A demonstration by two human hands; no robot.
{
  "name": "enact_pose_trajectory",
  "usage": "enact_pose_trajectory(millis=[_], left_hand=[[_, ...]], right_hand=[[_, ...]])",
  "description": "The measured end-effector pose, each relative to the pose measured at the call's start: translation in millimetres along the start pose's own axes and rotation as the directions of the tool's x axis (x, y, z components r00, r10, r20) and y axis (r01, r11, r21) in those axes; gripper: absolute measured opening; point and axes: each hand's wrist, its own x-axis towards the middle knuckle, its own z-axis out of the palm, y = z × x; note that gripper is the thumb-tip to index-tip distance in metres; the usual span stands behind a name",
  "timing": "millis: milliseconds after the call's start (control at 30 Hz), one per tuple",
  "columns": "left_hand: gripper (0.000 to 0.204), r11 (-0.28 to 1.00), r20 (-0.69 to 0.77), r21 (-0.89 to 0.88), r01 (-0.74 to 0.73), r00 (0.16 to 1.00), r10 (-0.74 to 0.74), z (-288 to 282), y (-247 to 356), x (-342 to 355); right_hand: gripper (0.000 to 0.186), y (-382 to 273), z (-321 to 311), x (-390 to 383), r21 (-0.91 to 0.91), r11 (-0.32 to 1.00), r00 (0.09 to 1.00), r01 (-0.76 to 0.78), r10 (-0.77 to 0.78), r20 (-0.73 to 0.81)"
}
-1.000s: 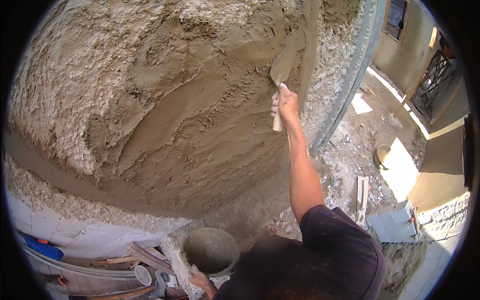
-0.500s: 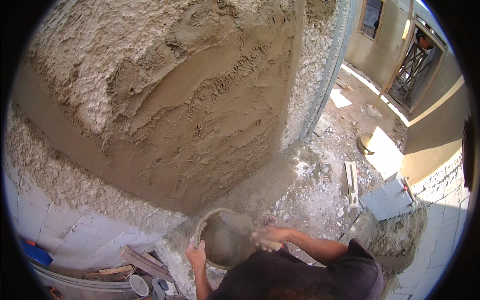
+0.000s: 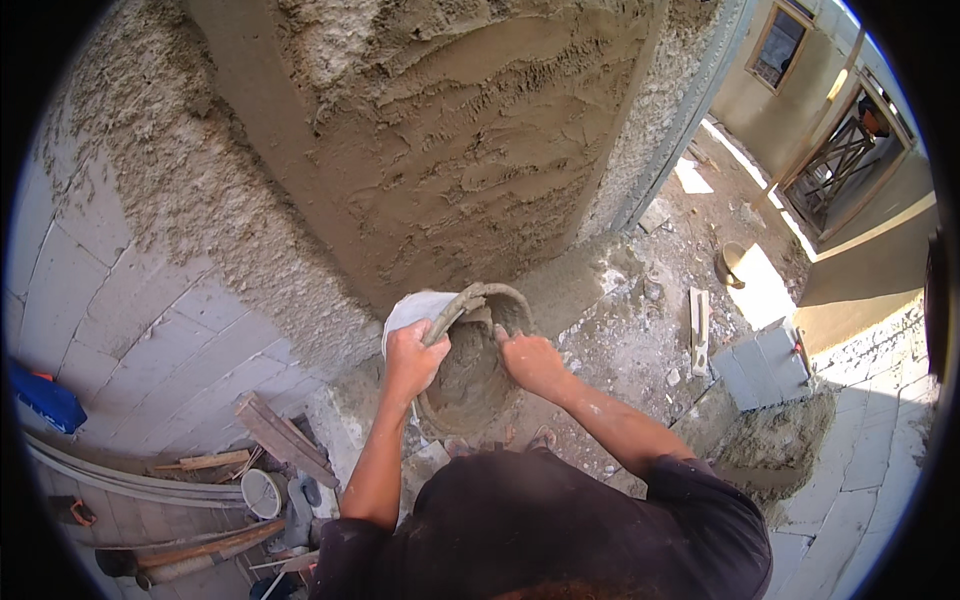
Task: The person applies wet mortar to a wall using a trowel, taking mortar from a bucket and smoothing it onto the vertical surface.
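The person's left hand (image 3: 412, 362) is clamped on the thick, mortar-caked rim of a round bucket with a whitish outer wall (image 3: 408, 308), which is tilted directly between the two hands. The right hand (image 3: 537, 366) is curled at the opposite side of the opening, level with the left; exactly what its fingers close on cannot be told. Between and just below both grips lies wet, grey-brown mortar (image 3: 468, 388); whether a second vessel holds part of it is unclear. Beyond the grip rises a wall coated in rough, ridged brown plaster (image 3: 490, 150), its lower end near the bucket. Left of the left hand runs a wall of large, pale grey blocks (image 3: 105, 285), and below that hand, to its left, lie weathered brown wooden boards (image 3: 285, 437) beside a small, round white pail (image 3: 264, 493). Well to the right of the right hand, a long, pale slotted strip (image 3: 699, 330) rests on the rubble-strewn ground, near a blue-grey rectangular block (image 3: 758, 368). Nearer the person's body, feet (image 3: 543, 437) show below the hands.
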Motion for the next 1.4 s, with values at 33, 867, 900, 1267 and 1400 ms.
enact_pose_trajectory(millis=[33, 867, 900, 1267, 1400], left_hand=[[0.023, 0.999, 0.008, -0.016, -0.034, 0.999, 0.034, 0, 6, 4], [0.022, 0.999, 0.010, -0.029, 0.028, 1.000, -0.028, -47, 25, 12], [0.024, 1.000, 0.027, -0.014, -0.010, 1.000, 0.010, -49, 35, 9], [0.018, 0.976, 0.098, -0.217, -0.015, 0.994, 0.037, -77, 49, 15], [0.011, 0.980, -0.059, -0.182, 0.079, 0.994, -0.091, -95, 26, -9]], right_hand=[[0.027, -5, 10, -5, -0.013, 0.999, 0.998, 0.036, -0.036, 0.053], [0.027, 4, -9, 12, 0.223, 0.968, 0.969, -0.113, 0.058, 0.240], [0.029, 4, -20, 13, 0.278, 0.950, 0.920, -0.140, 0.021, 0.392], [0.020, -45, 10, -10, 0.737, -0.040, 0.631, -0.674, -0.550, 0.547], [0.016, -68, 19, -8, 0.679, -0.166, 0.607, -0.715, -0.628, 0.486]])
